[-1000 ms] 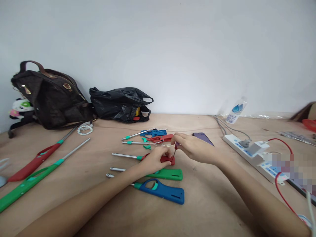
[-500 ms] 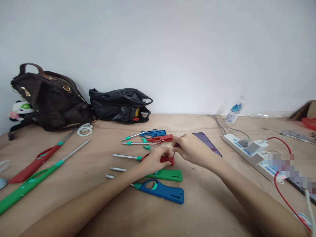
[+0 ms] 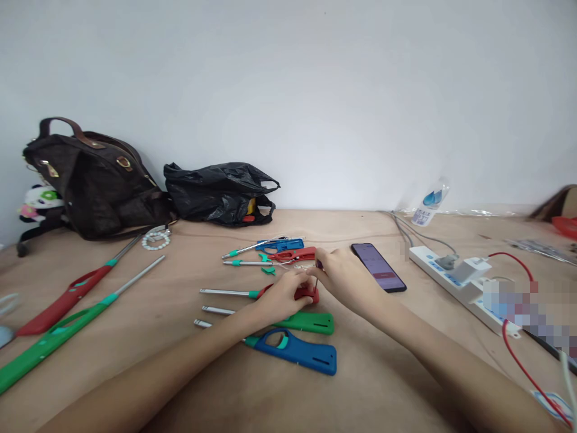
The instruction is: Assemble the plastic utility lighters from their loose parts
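My left hand point(image 3: 280, 295) is closed on the handle of a red long-nosed lighter point(image 3: 307, 293) lying on the table, its metal tube point(image 3: 228, 292) pointing left. My right hand point(image 3: 345, 278) pinches a small screwdriver point(image 3: 317, 276) with its tip down on the red handle. Just in front of my hands lie a green lighter point(image 3: 311, 322) and a blue lighter point(image 3: 297, 351). Behind my hands sit opened blue point(image 3: 279, 244) and red point(image 3: 295, 254) lighter shells with loose tubes.
A dark phone point(image 3: 378, 267) lies right of my hands, a white power strip point(image 3: 464, 278) with red wire farther right. At the left lie long red point(image 3: 67, 293) and green point(image 3: 54, 335) lighters. A brown handbag point(image 3: 94, 180), black plastic bag point(image 3: 220, 192) and bottle point(image 3: 428, 203) stand along the wall.
My right hand has come down and nearer to the red handle, uncovering the phone behind it. The left hand keeps its hold; the red lighter's tube has shifted slightly.
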Motion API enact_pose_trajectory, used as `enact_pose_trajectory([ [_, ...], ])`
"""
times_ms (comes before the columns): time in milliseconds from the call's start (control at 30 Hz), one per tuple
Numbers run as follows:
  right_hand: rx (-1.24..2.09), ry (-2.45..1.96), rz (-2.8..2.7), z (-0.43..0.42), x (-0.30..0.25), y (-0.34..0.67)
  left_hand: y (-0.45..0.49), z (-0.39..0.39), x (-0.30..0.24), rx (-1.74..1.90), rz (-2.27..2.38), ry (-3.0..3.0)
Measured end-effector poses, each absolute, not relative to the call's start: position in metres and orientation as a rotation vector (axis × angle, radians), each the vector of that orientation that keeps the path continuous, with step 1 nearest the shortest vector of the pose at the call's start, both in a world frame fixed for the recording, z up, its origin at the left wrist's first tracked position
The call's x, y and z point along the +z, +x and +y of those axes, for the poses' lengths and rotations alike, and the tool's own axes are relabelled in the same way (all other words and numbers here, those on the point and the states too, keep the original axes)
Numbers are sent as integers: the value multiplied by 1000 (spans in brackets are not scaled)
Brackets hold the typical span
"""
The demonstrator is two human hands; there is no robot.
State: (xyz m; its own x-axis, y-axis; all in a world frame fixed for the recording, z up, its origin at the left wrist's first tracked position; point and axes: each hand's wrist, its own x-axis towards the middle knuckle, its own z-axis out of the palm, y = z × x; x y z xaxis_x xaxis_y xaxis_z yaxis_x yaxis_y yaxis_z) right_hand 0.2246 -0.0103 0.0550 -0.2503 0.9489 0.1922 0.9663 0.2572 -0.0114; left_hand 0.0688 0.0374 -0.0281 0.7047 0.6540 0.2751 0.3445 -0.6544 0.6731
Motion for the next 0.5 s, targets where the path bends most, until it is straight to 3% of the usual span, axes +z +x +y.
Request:
enact_pose_trajectory([
  [233,-186,-1828,-2322,-10,55,231,68,37,-26,683,696,2316],
  [400,79,-1703,-2158,11,56,262,68,36,-22,646,694,2300],
  [500,-60,-1787,-1956,32,48,284,68,37,-23,645,691,2288],
])
